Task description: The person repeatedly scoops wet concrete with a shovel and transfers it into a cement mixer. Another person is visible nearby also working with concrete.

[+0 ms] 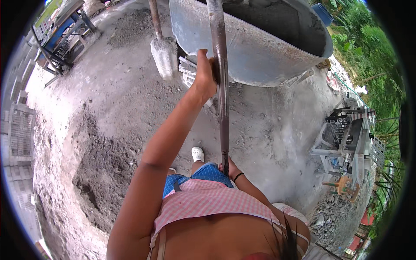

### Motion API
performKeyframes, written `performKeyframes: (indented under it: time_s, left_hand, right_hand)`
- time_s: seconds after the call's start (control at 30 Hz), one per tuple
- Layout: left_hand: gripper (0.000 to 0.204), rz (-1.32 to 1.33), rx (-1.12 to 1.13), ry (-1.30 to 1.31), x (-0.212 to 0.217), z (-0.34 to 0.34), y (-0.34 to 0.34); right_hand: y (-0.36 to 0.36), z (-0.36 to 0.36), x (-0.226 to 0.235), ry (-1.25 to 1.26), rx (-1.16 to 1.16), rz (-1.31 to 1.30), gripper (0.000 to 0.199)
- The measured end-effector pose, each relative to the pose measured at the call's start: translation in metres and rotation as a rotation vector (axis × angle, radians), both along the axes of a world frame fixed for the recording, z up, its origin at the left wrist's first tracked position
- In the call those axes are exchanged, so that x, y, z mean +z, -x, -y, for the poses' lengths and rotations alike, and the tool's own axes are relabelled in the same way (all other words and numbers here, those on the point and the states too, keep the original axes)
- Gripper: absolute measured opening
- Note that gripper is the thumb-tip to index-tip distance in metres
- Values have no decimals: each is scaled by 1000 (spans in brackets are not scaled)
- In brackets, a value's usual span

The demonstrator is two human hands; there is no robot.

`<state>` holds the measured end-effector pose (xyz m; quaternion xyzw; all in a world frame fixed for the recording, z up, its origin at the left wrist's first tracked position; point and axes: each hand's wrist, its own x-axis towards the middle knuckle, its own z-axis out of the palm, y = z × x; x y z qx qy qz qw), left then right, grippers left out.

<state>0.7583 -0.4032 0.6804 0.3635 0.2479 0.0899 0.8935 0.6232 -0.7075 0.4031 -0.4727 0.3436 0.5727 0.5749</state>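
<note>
A long, worn tool handle (222,95) runs from near my waist up over a metal tub (260,60); its far end is out of view, so the tool's kind cannot be told. My left hand (206,77) grips it about midway, beside the tub's near wall, thumb pointing up along it and fingers mostly hidden behind it. Down by my blue shorts, my right hand (230,167) is closed round the handle's near end. Grey, mortar-like material (277,21) lies inside the tub.
Left of the tub, a shovel (164,56) stands with its blade crusted grey. Loose dark gravel (99,173) is heaped on the left ground. Wooden frames and scrap (346,138) stand at the right, near a rubble pile (333,216). Concrete blocks (19,134) line the left edge.
</note>
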Motion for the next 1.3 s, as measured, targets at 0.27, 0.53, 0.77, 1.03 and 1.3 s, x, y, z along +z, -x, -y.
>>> performKeyframes:
  time_s: [0.27,0.53,0.77,1.03,1.3]
  left_hand:
    - [49,77,-18,297,-40,-1,87]
    - [48,-338,923,754,-196,-70,266]
    - [64,-340,1434,855,-266,-105,437]
    - [62,-148,1810,858,-310,-147,648]
    - [59,-491,1579,681,-258,-62,758]
  right_hand:
    - [47,75,11,72,-104,353,50]
    - [36,98,86,194,-259,385,38]
    - [31,-62,176,-75,118,443,28]
    - [197,-328,229,-396,780,129,14]
    - [442,-364,151,-324,1224,-112,16]
